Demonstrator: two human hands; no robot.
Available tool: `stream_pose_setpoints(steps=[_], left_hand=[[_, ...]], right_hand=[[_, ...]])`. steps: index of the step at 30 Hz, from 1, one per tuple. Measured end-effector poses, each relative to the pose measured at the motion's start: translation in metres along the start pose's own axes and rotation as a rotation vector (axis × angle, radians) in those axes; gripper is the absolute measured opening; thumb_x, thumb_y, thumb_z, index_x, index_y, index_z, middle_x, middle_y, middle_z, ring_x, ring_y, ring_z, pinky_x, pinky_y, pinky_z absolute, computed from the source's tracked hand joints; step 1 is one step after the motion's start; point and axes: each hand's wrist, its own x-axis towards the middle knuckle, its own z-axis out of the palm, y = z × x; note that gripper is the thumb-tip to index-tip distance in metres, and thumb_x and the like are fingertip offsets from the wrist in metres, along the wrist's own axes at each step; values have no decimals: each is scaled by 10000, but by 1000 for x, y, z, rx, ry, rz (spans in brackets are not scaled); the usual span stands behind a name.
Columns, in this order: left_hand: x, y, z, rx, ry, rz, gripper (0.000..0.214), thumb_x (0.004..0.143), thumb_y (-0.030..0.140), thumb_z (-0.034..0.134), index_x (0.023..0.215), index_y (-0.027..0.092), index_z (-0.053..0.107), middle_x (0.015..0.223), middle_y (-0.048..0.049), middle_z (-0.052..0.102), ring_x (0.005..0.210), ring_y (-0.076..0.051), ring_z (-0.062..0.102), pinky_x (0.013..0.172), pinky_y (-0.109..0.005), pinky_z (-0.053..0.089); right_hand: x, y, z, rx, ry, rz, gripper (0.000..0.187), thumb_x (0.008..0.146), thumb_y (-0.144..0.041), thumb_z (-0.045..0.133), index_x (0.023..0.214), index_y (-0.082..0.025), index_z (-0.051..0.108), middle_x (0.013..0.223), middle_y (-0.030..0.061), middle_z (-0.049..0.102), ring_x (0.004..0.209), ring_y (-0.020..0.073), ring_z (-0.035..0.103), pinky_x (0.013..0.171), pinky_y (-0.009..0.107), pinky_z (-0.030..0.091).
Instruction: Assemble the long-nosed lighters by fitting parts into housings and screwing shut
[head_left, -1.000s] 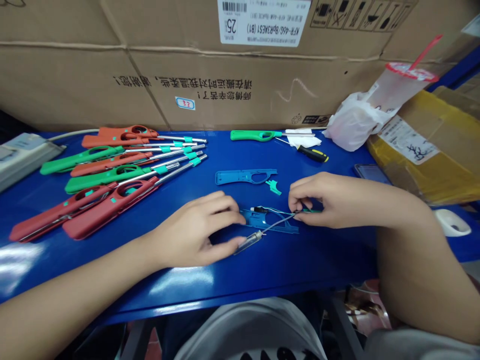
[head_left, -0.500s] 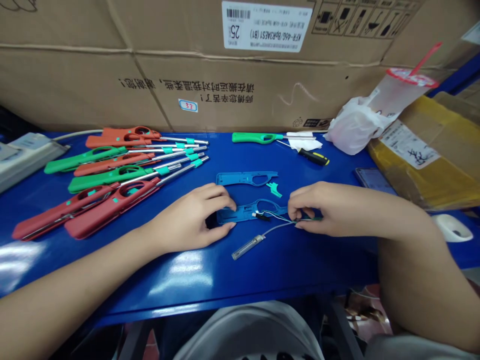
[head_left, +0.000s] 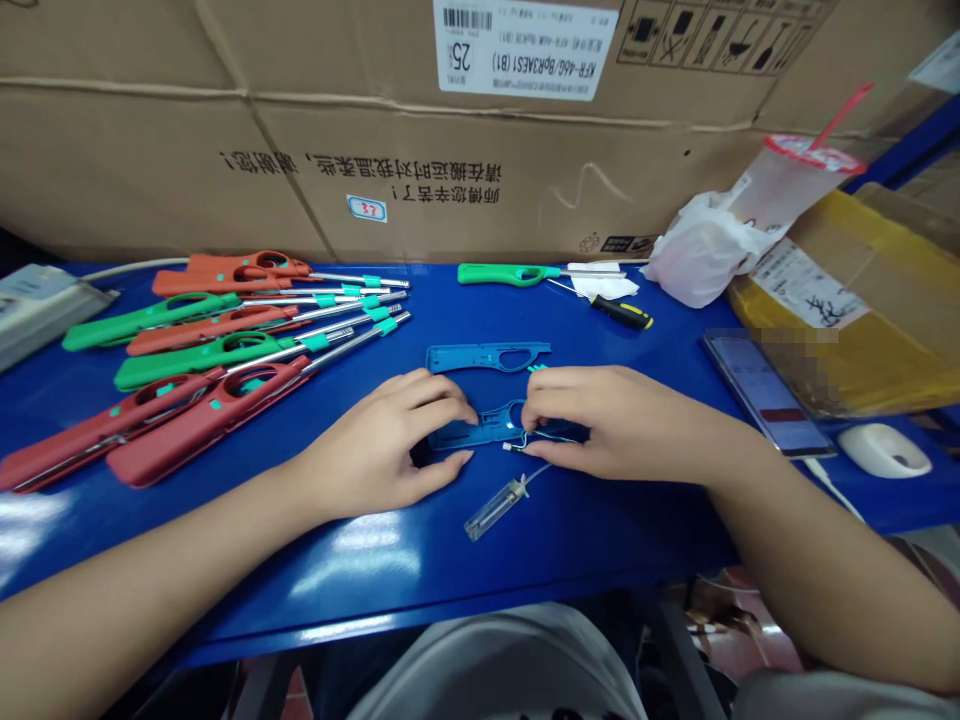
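Apparently steadying hollow blue plastic shell [head_left: 493, 428] against sliding, inward from the glossy blue table's [head_left: 570, 545] front edge, with left hand [head_left: 382, 438], thumb and fingers apart; impossible to tell right hand's [head_left: 600, 415] closure, hidden over thin pale wires [head_left: 523, 439].

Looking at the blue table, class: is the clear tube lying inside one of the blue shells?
No, the clear tube lies on the table, nearer the person than both blue shells.
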Motion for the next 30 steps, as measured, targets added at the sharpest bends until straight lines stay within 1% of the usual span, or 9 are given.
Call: stream_pose_setpoints(steps=[3,5,6,8,12,14,17,23,30], left_hand=[[0,3,-1,11,57,27,195,965,284,650,1144,210,674,1154,-76,680,1054,-217,608,957,-380,483],[-1,8,-1,31,74,62,168,970,279,654,1123,219,688,1148,-70,688,1040,-214,608,943,-380,477],[-1,10,-1,44,72,86,159,976,273,648,1120,223,692,1148,-68,693,1041,-215,609,937,-381,472],[0,15,0,74,48,130,161,996,255,622,1138,229,695,1160,-66,702,1060,-220,611,931,-381,462],[6,25,7,130,18,137,224,1032,259,573,1229,241,679,1196,-70,698,1061,-230,607,894,-375,449],[10,28,10,149,17,114,246,1043,276,559,1261,248,668,1206,-69,689,1048,-231,600,867,-368,445],[17,29,15,184,1,116,248,1053,292,543,1264,249,666,1202,-65,682,1043,-233,593,847,-365,435],[28,24,22,155,-28,125,190,1064,296,521,1075,202,686,1098,-58,683,996,-216,597,841,-358,437],[31,20,14,-118,65,-33,150,1052,268,529,1064,187,655,1118,-54,690,1050,-197,609,966,-355,462]], right_hand=[[-4,6,-7,-9,108,62,117,975,-311,615,946,-210,665,970,27,683,859,169,610,720,297,402],[-11,14,-19,-38,109,122,201,960,-326,613,801,-203,623,852,20,665,764,158,582,672,297,385],[-15,17,-24,-42,63,138,280,952,-362,624,722,-206,585,776,9,644,711,150,563,641,295,373],[-22,22,-34,-13,-28,145,324,937,-420,648,697,-214,579,730,-2,627,683,147,555,637,290,386],[-34,25,-35,62,-236,244,221,839,-425,751,796,-240,638,798,-13,658,728,161,590,635,283,416],[-41,27,-27,56,-271,320,194,828,-406,756,871,-251,647,862,-5,671,757,175,600,642,294,421],[-54,29,-9,53,-141,357,158,915,-387,669,990,-254,627,1011,25,672,853,197,610,728,328,441],[-75,24,24,144,100,304,172,1043,-386,506,1004,-238,584,1045,61,632,966,208,597,860,360,464],[-70,23,27,185,224,246,167,1055,-345,510,1063,-228,628,1076,67,658,983,192,634,873,333,495]])
